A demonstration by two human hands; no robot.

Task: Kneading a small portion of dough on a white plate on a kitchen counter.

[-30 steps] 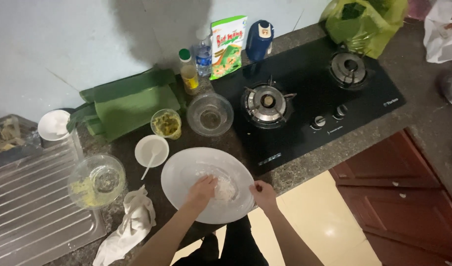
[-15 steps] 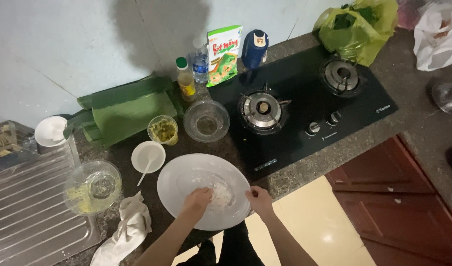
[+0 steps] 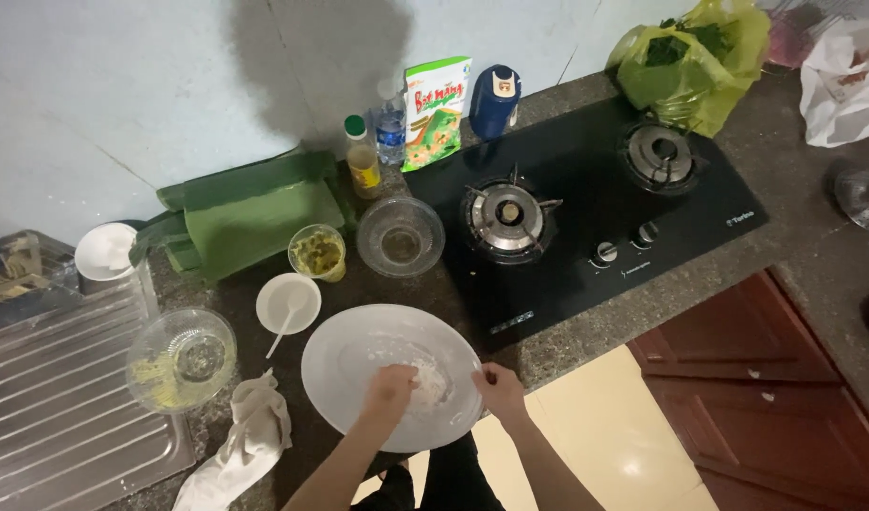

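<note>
Left hand [image 3: 389, 390] is pressing, fingers curled, into white dough [image 3: 429, 386] inside the wide white bowl [image 3: 345, 355]. Right hand [image 3: 499, 388] is pinching the bowl's rim just beside the dough; a white cloth [image 3: 245, 440] is lying left of both.

The large bowl [image 3: 359, 355] sits at the counter's front edge, with the left hand [image 3: 389, 390] inside it on the dough [image 3: 429, 386] and the right hand [image 3: 499, 388] on its right rim. Left of it lie a cloth [image 3: 245, 440] and a glass bowl [image 3: 180, 359] on the sink drainboard [image 3: 46, 416]. Behind it stand a small bowl with spoon [image 3: 288, 304], a cup [image 3: 317, 252] and an empty glass bowl [image 3: 400, 236]. Folded banana leaves [image 3: 245, 213] lie further back. The gas stove [image 3: 586, 203] lies to the right.
</note>
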